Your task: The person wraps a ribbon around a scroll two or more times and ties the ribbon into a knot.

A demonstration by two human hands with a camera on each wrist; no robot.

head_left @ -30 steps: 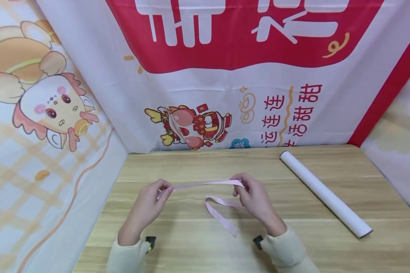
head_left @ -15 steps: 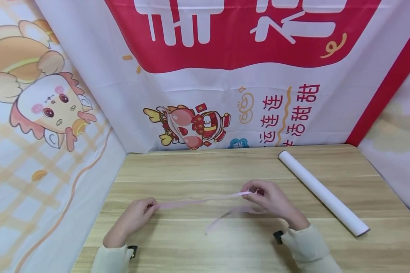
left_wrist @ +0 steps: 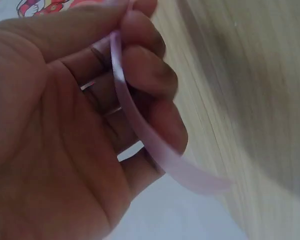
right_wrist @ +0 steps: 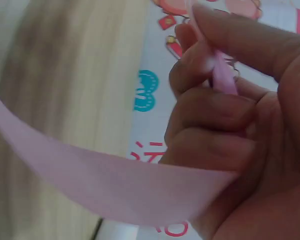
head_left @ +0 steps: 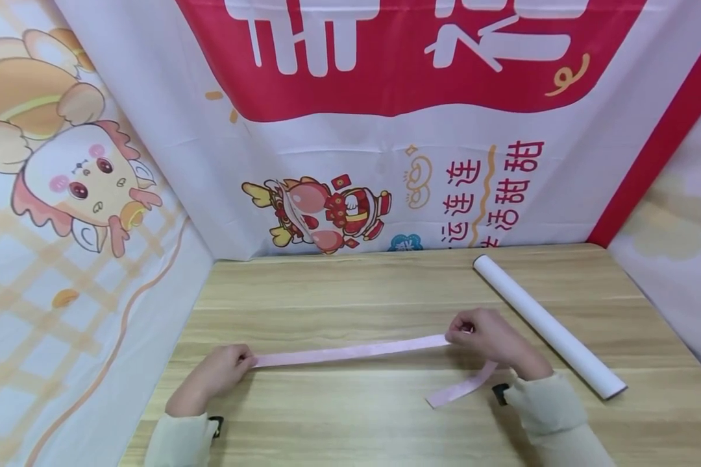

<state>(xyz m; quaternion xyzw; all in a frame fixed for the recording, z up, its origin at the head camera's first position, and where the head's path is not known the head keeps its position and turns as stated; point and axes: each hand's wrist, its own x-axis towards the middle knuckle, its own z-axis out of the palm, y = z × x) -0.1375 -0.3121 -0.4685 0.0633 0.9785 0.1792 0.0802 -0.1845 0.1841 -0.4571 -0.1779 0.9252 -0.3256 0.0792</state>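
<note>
A pale pink ribbon (head_left: 350, 352) runs straight between the two hands, low over the table. My left hand (head_left: 221, 371) pinches it near one end between thumb and curled fingers. In the left wrist view a short tail of the ribbon (left_wrist: 162, 155) hangs past the curled fingers. On the other side my right hand (head_left: 493, 338) pinches the ribbon between thumb and forefinger. From the right hand a loose length drops toward the table and points back left; in the right wrist view this ribbon length (right_wrist: 120, 187) curves out below the fingers.
A white tube with dark ends (head_left: 549, 326) lies slantwise on the wooden table (head_left: 339, 292), right of my right hand. Behind the table hangs a printed red and white cloth (head_left: 327, 149). Another patterned cloth (head_left: 93, 279) borders the left side.
My hands have moved apart, the left toward the left and nearer, the right toward the right. The ribbon span between them has lengthened, and the loose tail has followed the right hand.
</note>
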